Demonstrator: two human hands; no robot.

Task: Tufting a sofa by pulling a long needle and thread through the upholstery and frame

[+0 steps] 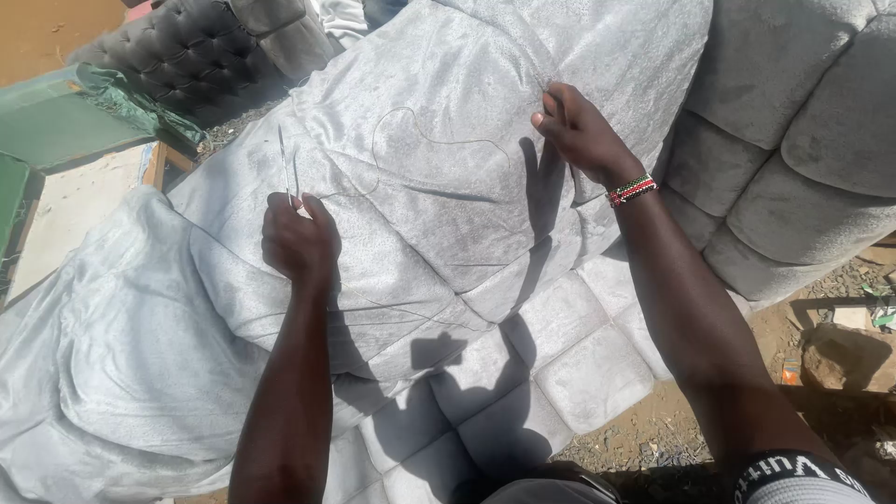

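Note:
My left hand is closed around a long thin metal needle that points up and away over the light grey velvet fabric. A thin thread loops across the fabric from the needle toward my right hand. That hand pinches the fabric and the thread's far end near the top. It wears a beaded wristband. The fabric drapes over a tufted grey sofa piece.
Another grey tufted sofa section stands at the right. A dark grey tufted piece lies at the back left beside a green sheet and a wooden frame. Dirt ground with stones and scraps shows at the lower right.

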